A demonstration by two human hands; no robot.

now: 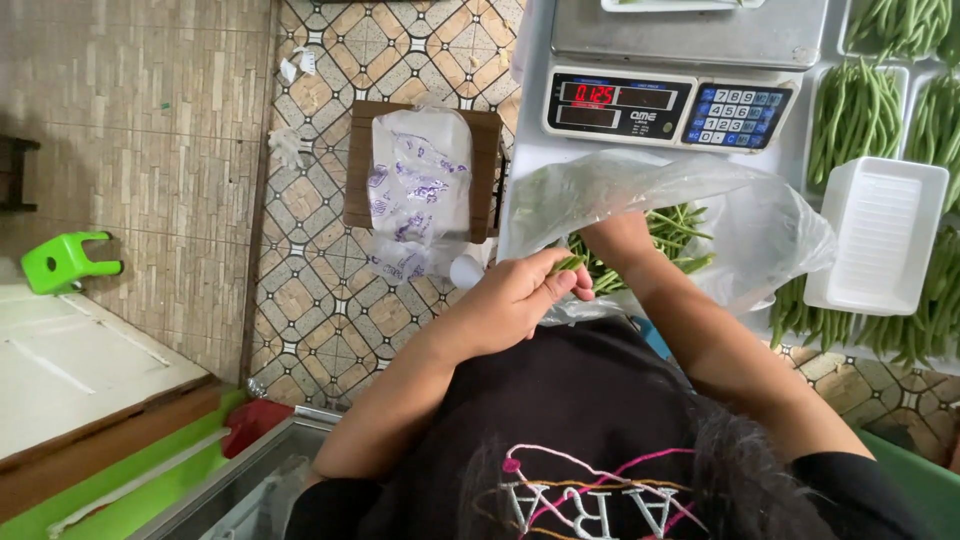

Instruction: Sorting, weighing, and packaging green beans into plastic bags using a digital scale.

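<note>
A clear plastic bag [760, 225] lies open on the white counter in front of me, with loose green beans [680, 232] inside it. My left hand [515, 298] hovers at the bag's near edge, its fingers closed around a few green beans [568, 264] whose tips stick out. My right hand [620, 238] reaches into the bag's mouth among the beans. Its fingers are hidden, so its grip is unclear. Just beyond the bag stands a digital scale [668, 105] with a red lit display and a blue keypad.
White foam trays packed with green beans [855, 115] line the counter's right side, and an empty white foam tray [878, 235] rests on them. Left of the counter, a wooden stool [362, 165] carries printed plastic bags [420, 190]. A small green stool [62, 262] stands on the tiled floor.
</note>
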